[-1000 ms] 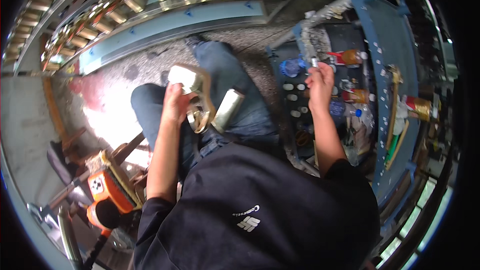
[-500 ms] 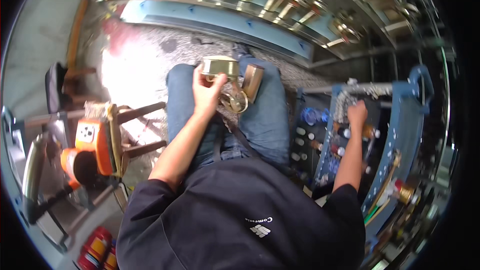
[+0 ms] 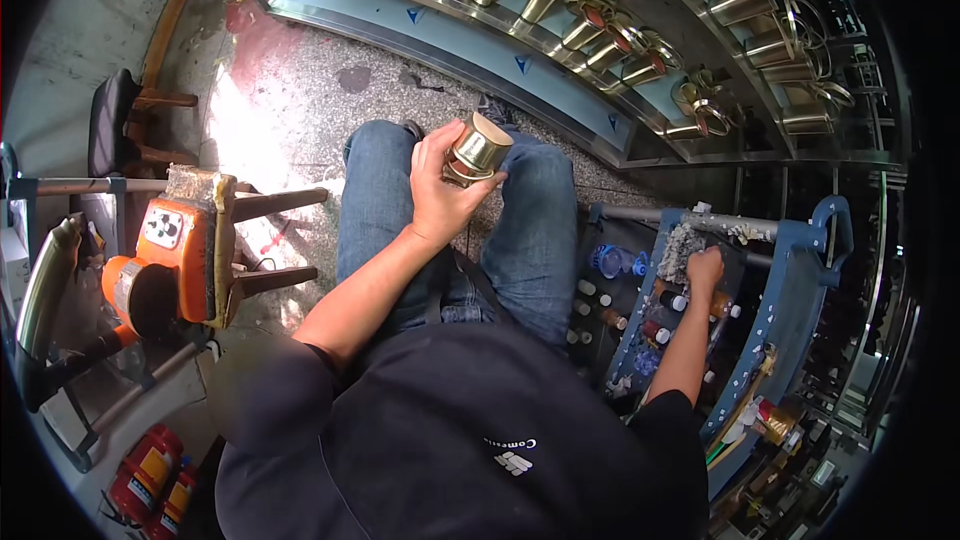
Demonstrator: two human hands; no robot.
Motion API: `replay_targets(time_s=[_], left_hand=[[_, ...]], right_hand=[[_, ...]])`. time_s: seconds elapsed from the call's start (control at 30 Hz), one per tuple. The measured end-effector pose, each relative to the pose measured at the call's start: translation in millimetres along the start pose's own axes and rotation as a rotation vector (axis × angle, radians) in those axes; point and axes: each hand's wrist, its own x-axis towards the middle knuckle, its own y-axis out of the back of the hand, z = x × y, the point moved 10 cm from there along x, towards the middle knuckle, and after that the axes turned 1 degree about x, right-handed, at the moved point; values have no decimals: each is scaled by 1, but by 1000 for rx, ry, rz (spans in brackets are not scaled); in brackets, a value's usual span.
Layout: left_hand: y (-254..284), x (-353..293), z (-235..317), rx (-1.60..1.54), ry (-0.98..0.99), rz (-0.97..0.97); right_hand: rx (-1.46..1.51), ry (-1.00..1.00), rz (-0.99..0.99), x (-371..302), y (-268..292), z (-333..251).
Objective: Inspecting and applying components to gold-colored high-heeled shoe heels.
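Note:
Above my thighs, my left hand (image 3: 437, 185) is wrapped around a shiny brass-coloured metal piece (image 3: 484, 145). It has a short, wide round body with a flat end facing up and toward the right. Its lower part is mostly hidden by my fingers and palm. Out to the right, my right hand (image 3: 705, 265) is closed in a fist beside a shaggy grey clump (image 3: 681, 245) on the blue-framed rack (image 3: 785, 270). What the fist holds, if anything, cannot be made out.
Several brass-coloured cylinders with rings (image 3: 540, 5) line the far rack. Bottles (image 3: 655, 332) stand inside the right rack. An orange machine (image 3: 170, 250) sits on the left beside wooden legs (image 3: 285, 205). Red fire extinguishers (image 3: 145, 475) stand lower left, and a dark-seated stool (image 3: 115, 115) stands farther up.
My left hand has turned and moved slightly right, tilting the metal piece. The cylinder and ring that showed beneath it are out of sight. My right hand has moved slightly nearer, still in a fist.

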Motion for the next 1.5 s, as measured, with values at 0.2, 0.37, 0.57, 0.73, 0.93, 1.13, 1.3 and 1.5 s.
replay_targets(time_s=[0.2, 0.37, 0.57, 0.73, 0.93, 1.13, 1.3, 1.5], left_hand=[[-14, -9, 25, 89, -126, -7], [-23, 1, 53, 168, -227, -41], [-40, 6, 41, 182, -8, -116], [-50, 3, 37, 238, 98, -180], [-49, 6, 46, 301, 42, -159], [-44, 8, 62, 307, -60, -114], [-19, 21, 50, 219, 72, -54], [32, 37, 14, -189, 365, 180]], right_hand=[[-20, -28, -14, -12, 4, -6], [7, -41, -12, -13, 15, -2], [51, -22, -15, -6, 11, 1], [60, -28, -17, -7, 16, 5], [53, 9, -4, 3, 11, 11], [57, -46, -72, 6, -3, 21], [8, 41, 398, -35, 72, -42], [474, 514, 463, -132, 112, -113]])
